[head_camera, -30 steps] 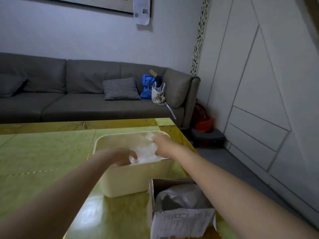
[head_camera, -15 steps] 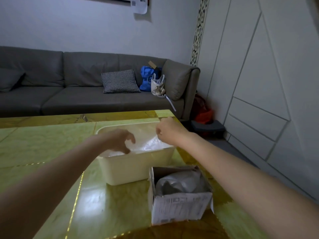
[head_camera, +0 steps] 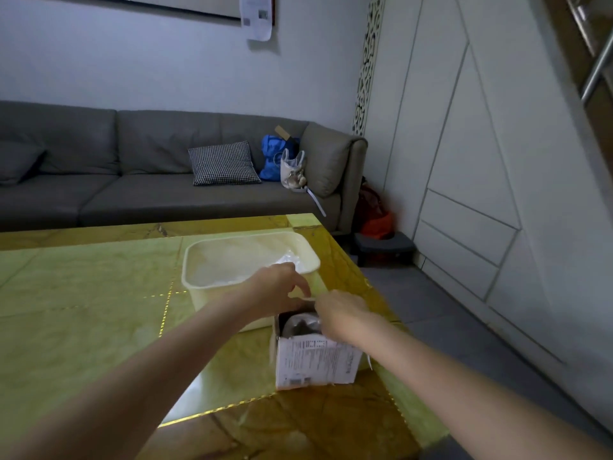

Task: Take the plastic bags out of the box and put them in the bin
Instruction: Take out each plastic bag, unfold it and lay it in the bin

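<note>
Only one view here, the head camera, so it's quick. Lower middle of the frame: a small cardboard box (head_camera: pixel 315 361) with a printed label sits on the glossy green-and-gold table (head_camera: pixel 83 310), with a greyish plastic bag (head_camera: pixel 300 325) bunched up in its open top. Just behind it, touching or nearly so, is the cream bin (head_camera: pixel 205 293), and there's already clear crinkly plastic (head_camera: pixel 285 260) lying inside it toward the right. Having them side by side makes sense, since each bag barely has to travel.

Both hands are down at the box mouth. The left hand (head_camera: pixel 277 288) hovers over the back edge of the box with fingers loosely curled downward; I can't tell if it has hold of anything. The right hand (head_camera: pixel 341 315) is curled at the box's right rim, right on top of the grey bag. It looks like a pinch, but the fingertips are hidden, so I can't call that either.

My guess is this is the reach-in for the next bag. Grey sofa (head_camera: pixel 166 190) in the upper left.
</note>
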A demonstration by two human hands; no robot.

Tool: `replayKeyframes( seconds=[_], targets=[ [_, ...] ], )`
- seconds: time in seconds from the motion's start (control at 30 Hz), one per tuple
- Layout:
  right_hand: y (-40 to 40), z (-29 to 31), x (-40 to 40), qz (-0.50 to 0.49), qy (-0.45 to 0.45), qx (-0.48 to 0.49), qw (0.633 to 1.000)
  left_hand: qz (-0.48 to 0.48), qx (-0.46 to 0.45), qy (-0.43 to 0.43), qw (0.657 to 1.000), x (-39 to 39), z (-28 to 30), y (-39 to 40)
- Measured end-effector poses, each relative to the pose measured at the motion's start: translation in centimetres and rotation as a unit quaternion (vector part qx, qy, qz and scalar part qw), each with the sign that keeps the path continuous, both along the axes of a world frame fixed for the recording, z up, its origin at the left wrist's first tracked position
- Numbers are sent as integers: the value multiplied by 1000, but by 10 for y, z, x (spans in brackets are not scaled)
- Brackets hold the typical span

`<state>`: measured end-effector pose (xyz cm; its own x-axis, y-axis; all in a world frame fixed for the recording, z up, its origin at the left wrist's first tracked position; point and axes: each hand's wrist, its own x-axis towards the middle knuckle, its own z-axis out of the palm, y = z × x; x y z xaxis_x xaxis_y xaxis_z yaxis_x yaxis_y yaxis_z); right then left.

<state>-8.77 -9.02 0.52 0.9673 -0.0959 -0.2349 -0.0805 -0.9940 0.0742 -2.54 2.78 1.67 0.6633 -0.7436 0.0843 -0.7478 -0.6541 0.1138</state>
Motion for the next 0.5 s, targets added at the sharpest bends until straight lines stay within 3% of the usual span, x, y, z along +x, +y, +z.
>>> replayKeyframes(
  seconds=[0.2, 0.37, 0.5],
  targets=[
    [-3, -9, -6, -26, -122, 74, 989, 3, 90, 16, 996, -10, -14, -2],
    [-14, 3, -4, -33, -44, 164, 985, 40, 55, -10, 998, -9, -19, -8],
    [-19, 19, -3, -72, 4, 285, 956, 44, 11, -26, 999, -8, -19, -7]
  ],
)
